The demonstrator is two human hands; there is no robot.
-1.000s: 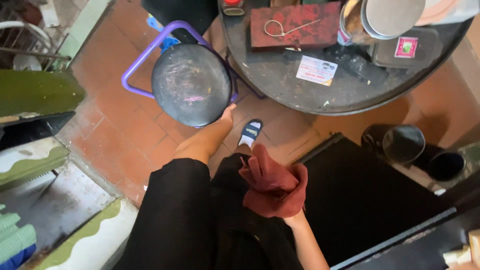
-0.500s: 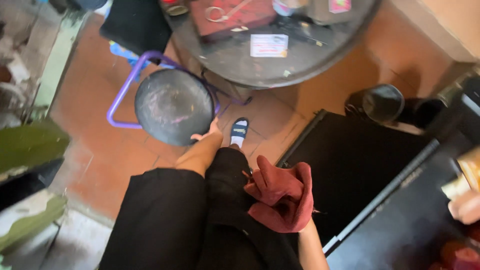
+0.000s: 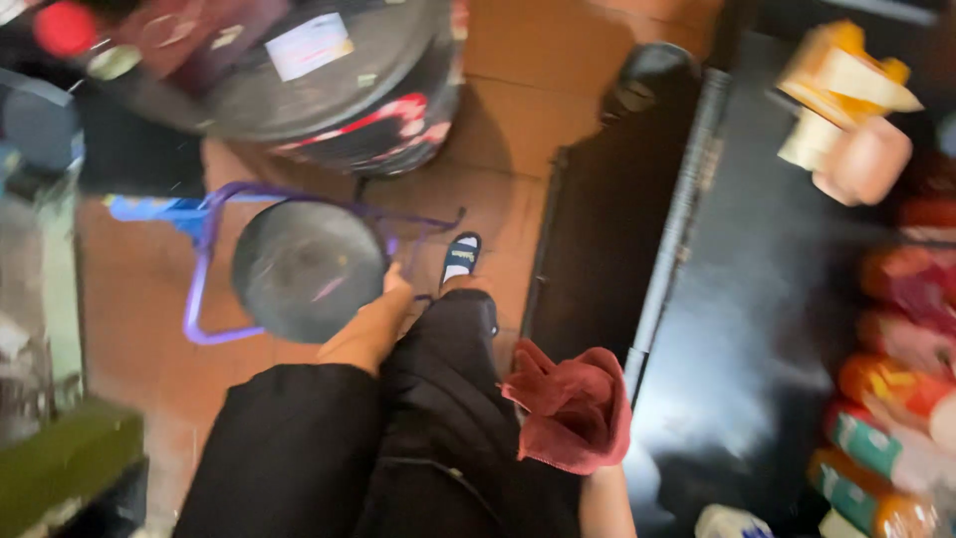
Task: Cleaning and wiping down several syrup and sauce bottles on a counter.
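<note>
Stool (image 3: pixel 304 267), round and dark-seated, is being gripped at its rim by the left hand (image 3: pixel 373 324); the right hand (image 3: pixel 588 453) is clutching a crumpled red cloth (image 3: pixel 573 408), seemingly about to wipe nearby.

Whole view is smeared with motion blur. The right hand (image 3: pixel 588 438) is buried under the dark red cloth (image 3: pixel 573 408), fingers out of sight, forearm cut by the bottom edge. The left hand (image 3: pixel 383 299) shows only its back against the round stool seat (image 3: pixel 309 269), fingertips hidden. Packets (image 3: pixel 886 399) on the right blur into colour and run off the edge. The round table (image 3: pixel 299 70) is clipped at the top.
</note>
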